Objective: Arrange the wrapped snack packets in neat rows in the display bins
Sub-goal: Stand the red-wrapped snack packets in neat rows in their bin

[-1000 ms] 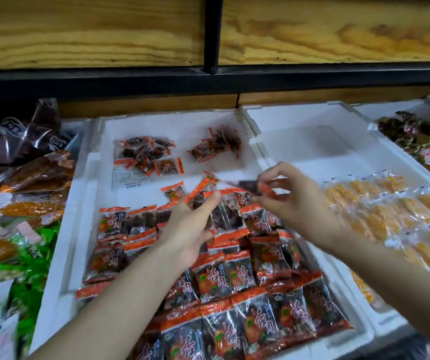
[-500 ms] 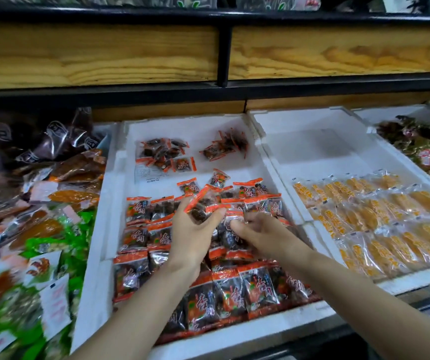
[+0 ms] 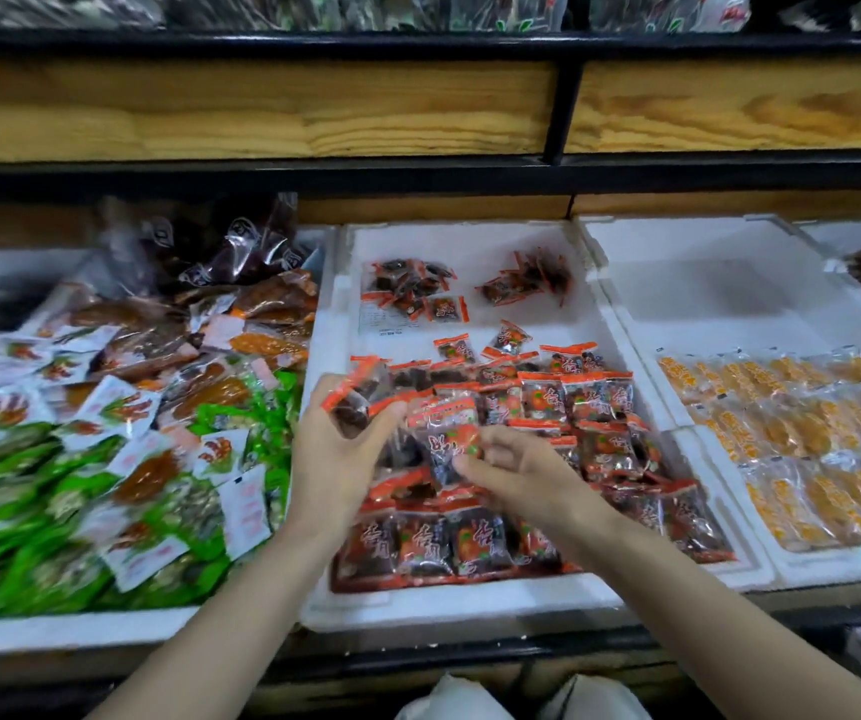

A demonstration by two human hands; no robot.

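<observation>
The white foam bin (image 3: 475, 610) in the middle holds several dark snack packets with orange-red ends. A neat row of them (image 3: 428, 543) lies along its front edge; a looser heap (image 3: 573, 397) fills the middle. My left hand (image 3: 334, 459) grips a small bunch of packets (image 3: 353, 402) above the bin's left side. My right hand (image 3: 521, 475) pinches one packet (image 3: 446, 439) between thumb and fingers, just right of the left hand. Two small loose clusters (image 3: 412, 291) lie at the bin's back.
To the left, a bin (image 3: 69, 634) is heaped with green, white and brown packets. On the right, a foam bin (image 3: 833, 563) holds rows of yellow packets. A wooden shelf front (image 3: 262, 106) with a black frame runs overhead.
The view has pulled back and down. Both hands have drawn toward the bin's left middle, and the right hand has lifted one packet beside the left hand's bunch.
</observation>
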